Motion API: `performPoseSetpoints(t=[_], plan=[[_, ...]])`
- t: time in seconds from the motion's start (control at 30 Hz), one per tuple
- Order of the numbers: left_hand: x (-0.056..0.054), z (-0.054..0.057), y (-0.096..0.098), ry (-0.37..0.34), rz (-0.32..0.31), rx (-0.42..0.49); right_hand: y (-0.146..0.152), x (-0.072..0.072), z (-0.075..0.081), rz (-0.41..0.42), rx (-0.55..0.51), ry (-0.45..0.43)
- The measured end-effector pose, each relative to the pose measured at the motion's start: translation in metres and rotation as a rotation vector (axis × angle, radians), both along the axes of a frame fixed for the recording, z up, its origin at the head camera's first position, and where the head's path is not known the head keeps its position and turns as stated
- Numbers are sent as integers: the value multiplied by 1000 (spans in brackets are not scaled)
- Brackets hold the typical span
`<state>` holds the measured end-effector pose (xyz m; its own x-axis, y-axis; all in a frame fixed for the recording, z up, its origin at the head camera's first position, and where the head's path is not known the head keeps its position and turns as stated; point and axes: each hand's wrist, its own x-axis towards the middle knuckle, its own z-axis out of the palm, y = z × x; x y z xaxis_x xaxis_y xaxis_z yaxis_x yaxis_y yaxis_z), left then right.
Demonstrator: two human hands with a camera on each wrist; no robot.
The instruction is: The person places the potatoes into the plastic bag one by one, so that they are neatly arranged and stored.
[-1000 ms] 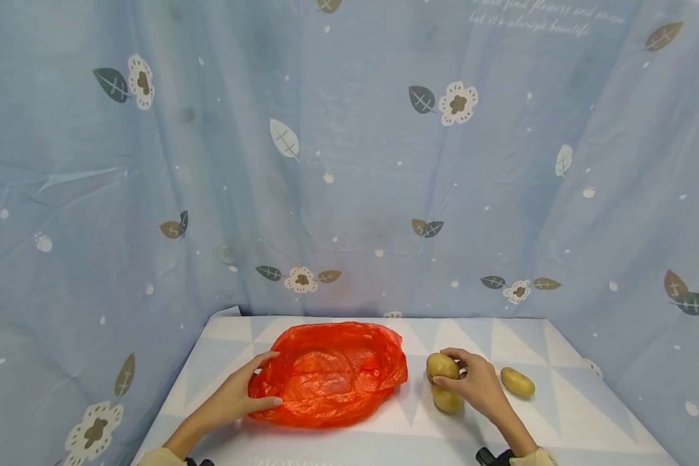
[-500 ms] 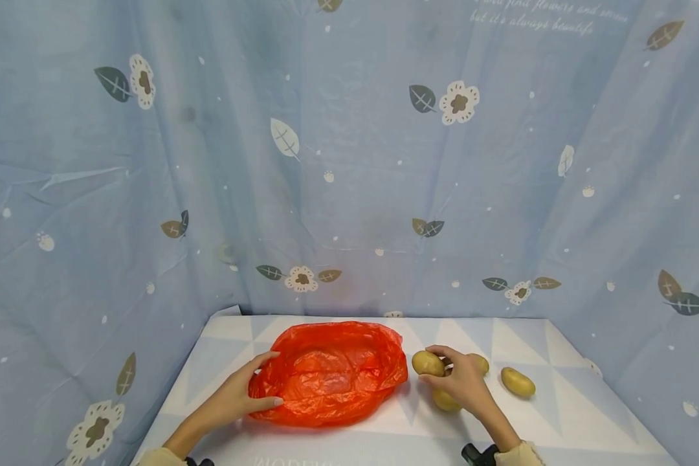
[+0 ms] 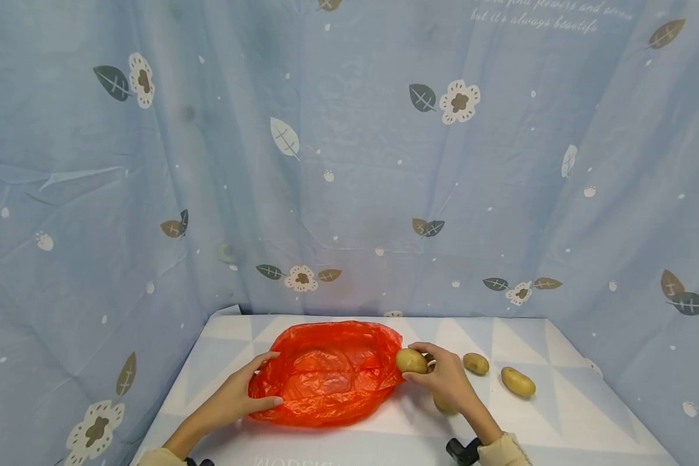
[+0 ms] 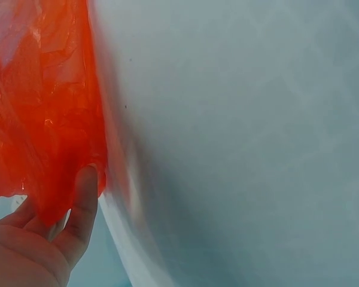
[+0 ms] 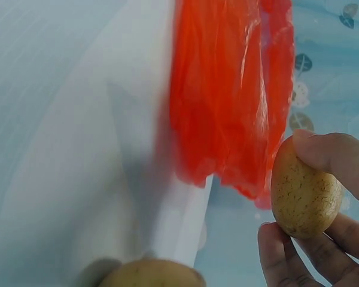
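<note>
A red plastic bag (image 3: pixel 332 375) lies on the table with its mouth spread wide. My left hand (image 3: pixel 239 388) holds the bag's left side, thumb at the front and fingers toward the back. The thumb (image 4: pixel 84 203) presses on the red film in the left wrist view. My right hand (image 3: pixel 445 378) grips a potato (image 5: pixel 305 191) between thumb and fingers. That potato is at the bag's right rim in the head view, overlapping it. Under the right wrist another potato (image 3: pixel 444 404) is partly hidden.
Two more potatoes lie to the right: a smaller one (image 3: pixel 476 364) and a longer one (image 3: pixel 518 382). The table (image 3: pixel 582 414) has a pale triangle-patterned cover. A blue printed curtain (image 3: pixel 349 194) hangs behind it and along both sides.
My right hand has carried the potato left to the bag's rim, uncovering the smaller potato behind it. The left hand and the bag stay in place.
</note>
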<state>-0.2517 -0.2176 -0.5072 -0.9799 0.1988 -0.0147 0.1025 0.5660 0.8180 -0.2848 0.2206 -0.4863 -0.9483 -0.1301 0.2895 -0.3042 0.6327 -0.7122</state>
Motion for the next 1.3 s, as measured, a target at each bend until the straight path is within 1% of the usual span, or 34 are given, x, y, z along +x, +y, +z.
performPoseSetpoints(t=[0.2, 0.37, 0.53, 0.6, 0.77, 1.07, 1.3], plan=[[2, 2, -1, -2, -10, 1, -12, -2, -1, 29, -15, -9], [1, 2, 0, -12, -7, 4, -24, -4, -1, 53, -12, -6], [-1, -1, 0, -13, -9, 6, -36, -7, 0, 95, -39, -50], [-1, -2, -1, -9, -12, 7, -41, -8, 1, 112, -20, -48], [-1, -3, -1, -2, -22, 7, -55, -11, 1, 154, 49, 12], [0, -2, 0, -2, -18, 8, -78, -17, 0, 226, 47, 35], [0, -1, 2, -5, -21, 18, -98, -21, -1, 261, 38, 12]])
